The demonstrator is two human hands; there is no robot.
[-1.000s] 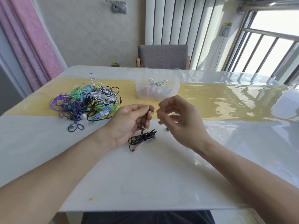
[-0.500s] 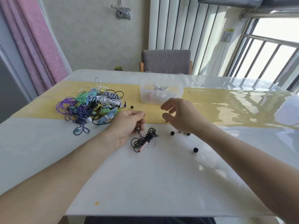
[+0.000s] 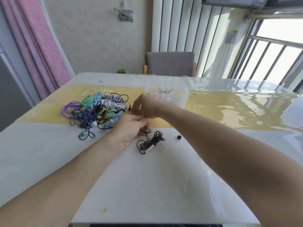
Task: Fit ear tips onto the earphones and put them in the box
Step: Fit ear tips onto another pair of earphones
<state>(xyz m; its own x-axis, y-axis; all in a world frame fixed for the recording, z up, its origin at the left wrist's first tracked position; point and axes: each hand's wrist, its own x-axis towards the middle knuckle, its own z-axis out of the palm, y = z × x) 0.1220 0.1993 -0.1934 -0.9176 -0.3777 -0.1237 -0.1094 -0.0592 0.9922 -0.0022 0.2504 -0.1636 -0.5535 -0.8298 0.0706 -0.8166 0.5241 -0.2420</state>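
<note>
Presently, left hand [image 3: 131,128] grip clamps black earphones [image 3: 150,141] on the surface; right hand [image 3: 144,106] pinches an ear tip [image 3: 129,109] beside the box [image 3: 184,99]. Risk: the small tip slips and rolls away.

On the surface [image 3: 164,185], the plastic box [image 3: 168,95] serves as landmark. Left of it lies the heap of bundled earphones [image 3: 96,110]. Nearer the person than the box lies a coiled earphone cable [image 3: 150,142], with a loose ear tip [image 3: 179,137] to its right. Behind the box, beyond the surface's far edge, stands a chair [image 3: 169,63].
</note>
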